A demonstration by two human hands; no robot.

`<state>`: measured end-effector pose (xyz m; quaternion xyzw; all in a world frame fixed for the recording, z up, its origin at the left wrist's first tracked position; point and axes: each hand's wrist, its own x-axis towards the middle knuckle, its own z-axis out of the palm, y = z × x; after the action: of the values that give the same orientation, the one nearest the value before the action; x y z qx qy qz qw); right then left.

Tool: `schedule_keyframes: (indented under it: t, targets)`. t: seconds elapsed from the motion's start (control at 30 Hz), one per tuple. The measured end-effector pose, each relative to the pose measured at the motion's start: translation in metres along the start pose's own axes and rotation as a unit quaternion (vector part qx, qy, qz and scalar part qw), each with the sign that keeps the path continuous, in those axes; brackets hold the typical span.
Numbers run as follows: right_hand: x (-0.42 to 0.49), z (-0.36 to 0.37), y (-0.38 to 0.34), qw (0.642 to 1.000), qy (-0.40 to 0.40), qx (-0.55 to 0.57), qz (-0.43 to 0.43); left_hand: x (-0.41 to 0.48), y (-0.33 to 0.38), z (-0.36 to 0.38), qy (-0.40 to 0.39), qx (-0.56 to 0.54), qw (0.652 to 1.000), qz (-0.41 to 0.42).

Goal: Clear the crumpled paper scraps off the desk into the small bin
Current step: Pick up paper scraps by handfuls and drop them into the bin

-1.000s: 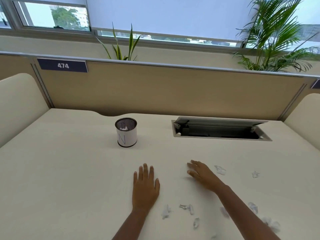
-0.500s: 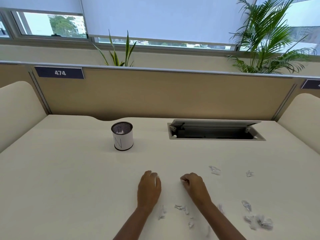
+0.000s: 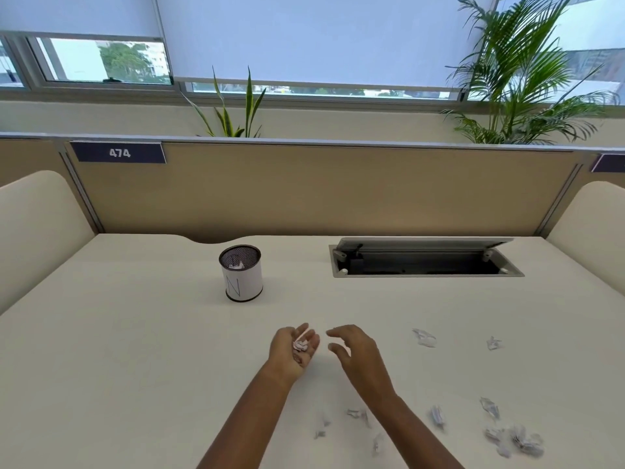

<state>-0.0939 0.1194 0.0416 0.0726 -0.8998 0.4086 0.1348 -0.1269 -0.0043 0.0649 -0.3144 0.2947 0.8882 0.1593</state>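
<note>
Collecting: cradling a crumpled scrap [image 3: 300, 344] in the upturned, loosely cupped left hand [image 3: 292, 354], hovering the right hand [image 3: 355, 350] just beside, fingers spread, empty. Next, probably carrying it to the small bin [image 3: 243, 282] farther back, then gathering remaining scraps [image 3: 514, 441] on the near counter [image 3: 135, 333].

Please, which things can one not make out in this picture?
- Bin contents: head view, its wall hides most.
- Scrap pile by the lower right edge: blurred, count unclear.
- Paper in the left hand: too small to count pieces.
- Cable hatch inside: dark under its lid.
</note>
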Motion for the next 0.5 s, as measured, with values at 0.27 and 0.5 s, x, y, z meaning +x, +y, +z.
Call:
schedule_keyframes:
  t: [0.27, 0.5]
  targets:
    - [-0.014, -0.004, 0.046, 0.962, -0.203, -0.157, 0.096, 0.007, 0.115, 0.037, 0.015, 0.026, 0.988, 0.154]
    - [-0.02, 0.001, 0.053, 0.971, -0.162, -0.152, 0.09, 0.019, 0.161, 0.063, 0.086, 0.122, 0.961, 0.233]
